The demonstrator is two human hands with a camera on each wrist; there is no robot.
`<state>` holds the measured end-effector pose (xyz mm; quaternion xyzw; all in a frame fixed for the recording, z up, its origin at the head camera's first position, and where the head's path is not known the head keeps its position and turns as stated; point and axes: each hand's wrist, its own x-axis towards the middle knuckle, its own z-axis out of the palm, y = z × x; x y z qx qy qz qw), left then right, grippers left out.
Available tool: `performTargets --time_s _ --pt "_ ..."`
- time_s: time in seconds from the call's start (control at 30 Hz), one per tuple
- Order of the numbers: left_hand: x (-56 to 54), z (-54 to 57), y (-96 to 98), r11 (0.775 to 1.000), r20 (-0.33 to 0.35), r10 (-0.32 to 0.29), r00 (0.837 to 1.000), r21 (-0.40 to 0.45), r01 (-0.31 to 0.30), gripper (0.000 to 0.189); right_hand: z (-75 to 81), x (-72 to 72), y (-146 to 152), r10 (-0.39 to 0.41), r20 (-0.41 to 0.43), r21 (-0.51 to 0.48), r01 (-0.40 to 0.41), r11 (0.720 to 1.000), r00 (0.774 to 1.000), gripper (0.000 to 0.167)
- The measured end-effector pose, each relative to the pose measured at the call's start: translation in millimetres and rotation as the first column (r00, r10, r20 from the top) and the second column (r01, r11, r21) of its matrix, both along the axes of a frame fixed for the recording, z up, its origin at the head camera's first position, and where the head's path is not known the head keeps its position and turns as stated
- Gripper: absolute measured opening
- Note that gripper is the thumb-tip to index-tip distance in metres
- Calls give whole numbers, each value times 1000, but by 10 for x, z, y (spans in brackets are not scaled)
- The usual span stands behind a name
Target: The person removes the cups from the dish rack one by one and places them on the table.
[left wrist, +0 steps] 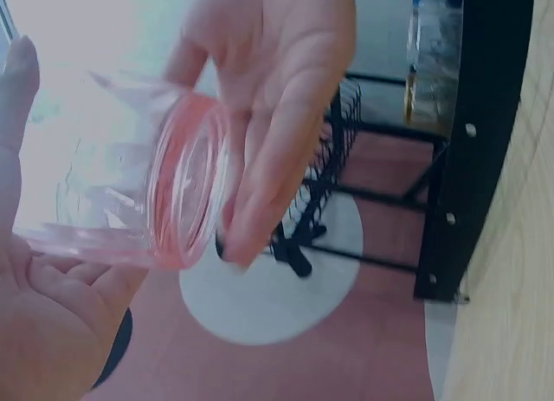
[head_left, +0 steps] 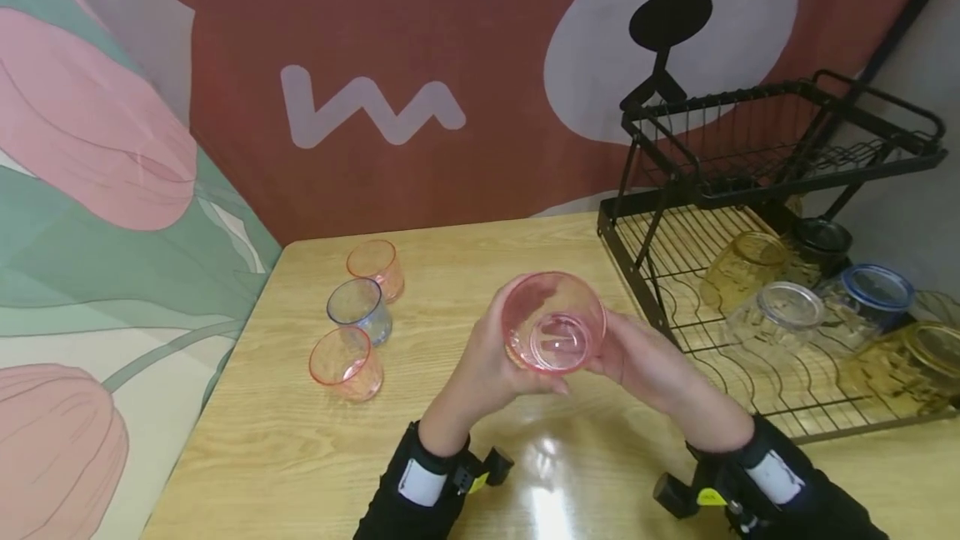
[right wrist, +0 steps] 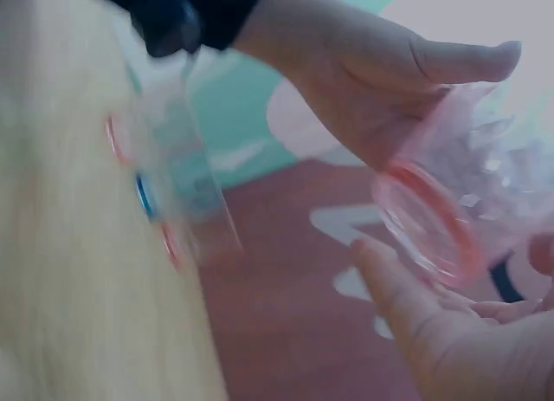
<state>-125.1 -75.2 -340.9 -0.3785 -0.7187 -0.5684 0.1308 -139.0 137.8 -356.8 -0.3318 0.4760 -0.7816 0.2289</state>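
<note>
A pink transparent glass (head_left: 555,323) is held up over the table, its mouth facing the head camera. My left hand (head_left: 487,357) grips it from the left, the thumb lying along its near side. In the right wrist view, the same left hand (right wrist: 363,80) wraps the glass's wall. My right hand (head_left: 660,365) is at the glass's right side. Its fingers look fairly straight near the base in the left wrist view, where the right hand (left wrist: 277,98) is slightly blurred. Whether all its fingertips touch the glass is hard to tell.
On the table's left side stand a pink glass (head_left: 375,267), a blue-rimmed glass (head_left: 360,311) and another pink glass (head_left: 348,365). A black two-level dish rack (head_left: 652,273) stands at right, with several glasses, including a yellow glass (head_left: 742,269) and a clear glass (head_left: 780,319), on its lower level.
</note>
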Motion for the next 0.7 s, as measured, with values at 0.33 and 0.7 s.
performTargets --time_s 0.33,0.7 --pt "-371 -283 -232 964 144 205 968 144 -225 90 269 -7 566 -390 -493 423 606 674 778 50" --pt "-902 -795 -498 735 522 511 683 147 -662 86 372 -200 1369 -268 -683 712 701 -36 680 82"
